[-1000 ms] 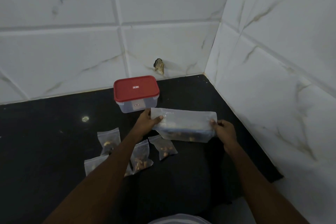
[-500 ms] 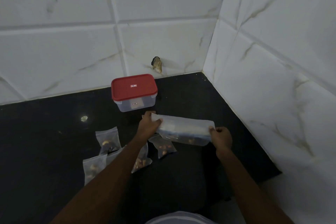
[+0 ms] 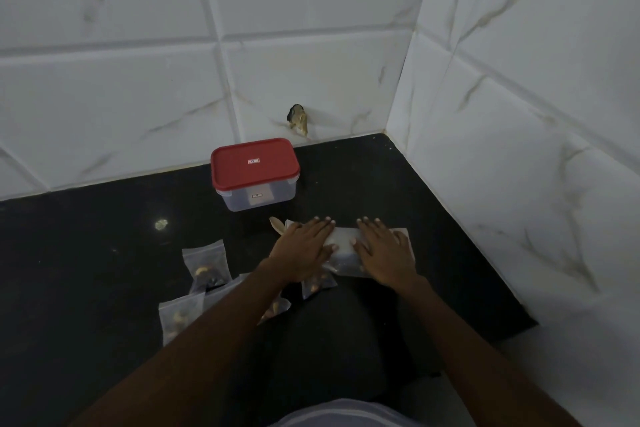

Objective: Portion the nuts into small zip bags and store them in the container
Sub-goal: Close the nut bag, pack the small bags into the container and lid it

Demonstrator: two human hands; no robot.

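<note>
Small zip bags of nuts (image 3: 206, 265) are laid flat on the black counter (image 3: 86, 288), nearest the body and to the left of the left hand (image 3: 304, 250). The large zip bag (image 3: 343, 250) is pressed to the counter under both hands. The right hand (image 3: 382, 253) is set just beside the left, with all fingers kept straight and flat and nothing gripped. The step is judged to be flattening or sealing. Pressure should be spread evenly outward so that air is driven out and no nuts are crushed. Beyond the fingertips, the red-lidded container (image 3: 258, 196) is seen closed.
</note>
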